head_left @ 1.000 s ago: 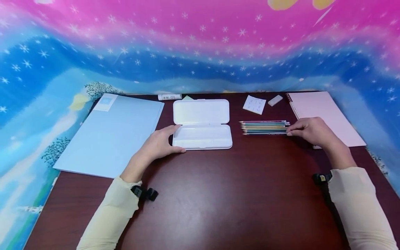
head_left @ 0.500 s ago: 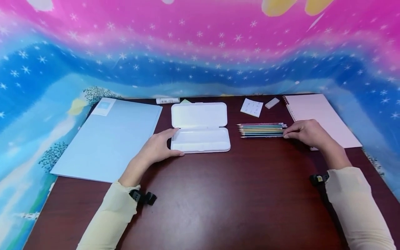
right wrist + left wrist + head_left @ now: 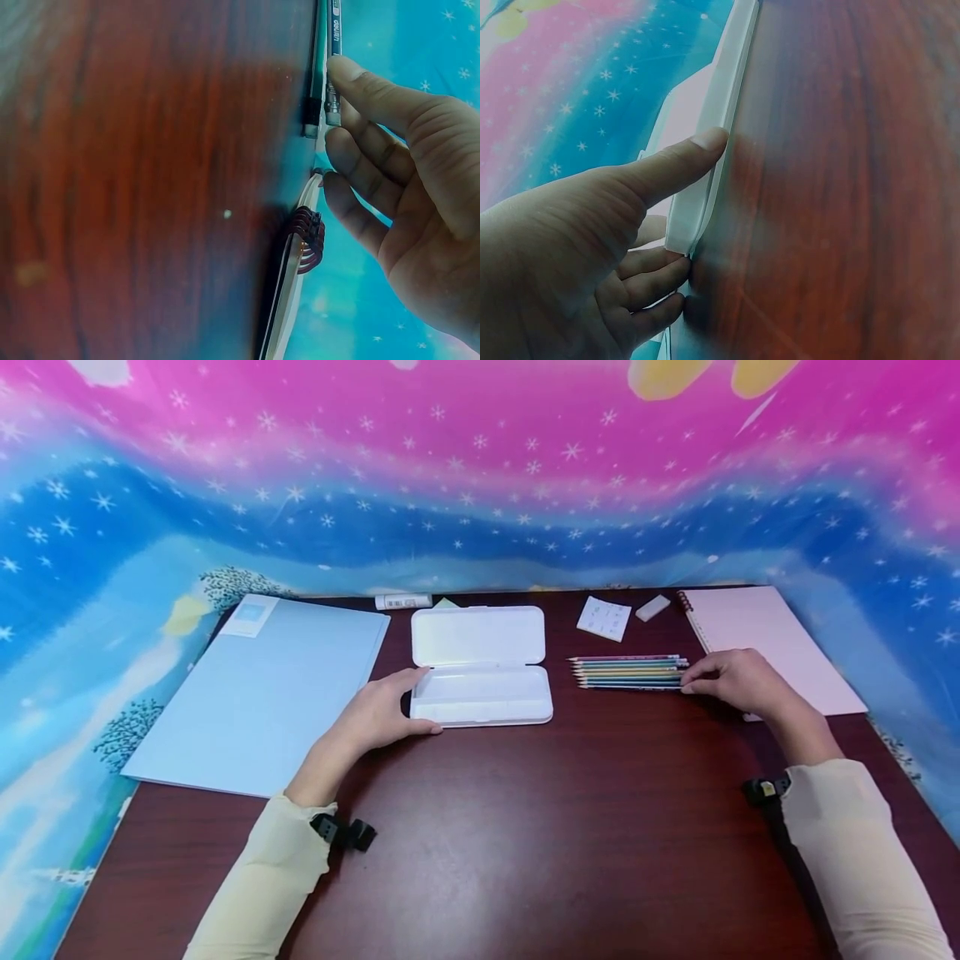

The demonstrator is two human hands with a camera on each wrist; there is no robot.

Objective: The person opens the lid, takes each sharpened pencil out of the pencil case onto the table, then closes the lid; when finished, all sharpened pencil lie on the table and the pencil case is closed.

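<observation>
An open white pencil case [image 3: 482, 703] lies on the table with its lid [image 3: 477, 636] folded back; its tray shows nothing inside. My left hand [image 3: 373, 710] holds the case's left end, thumb along the front side and fingers round the far corner. To the right, several pencils [image 3: 626, 672] lie side by side, points facing left. My right hand [image 3: 738, 679] pinches the end of one pencil [image 3: 334, 90] between thumb and fingers. In the right wrist view this pencil has printed lettering and sits beside a dark green one [image 3: 317, 75].
A light blue folder [image 3: 262, 693] lies at the left, a pink spiral notebook [image 3: 780, 647] at the right. Behind stand a glue stick [image 3: 403, 602], a white patterned paper square [image 3: 604, 618] and an eraser [image 3: 653, 607]. A printed cloth [image 3: 480, 485] hangs along the table's back edge.
The head view has shifted slightly, so everything sits a little lower and further left in it. Both hands keep their places at the pencil case and the pencils.
</observation>
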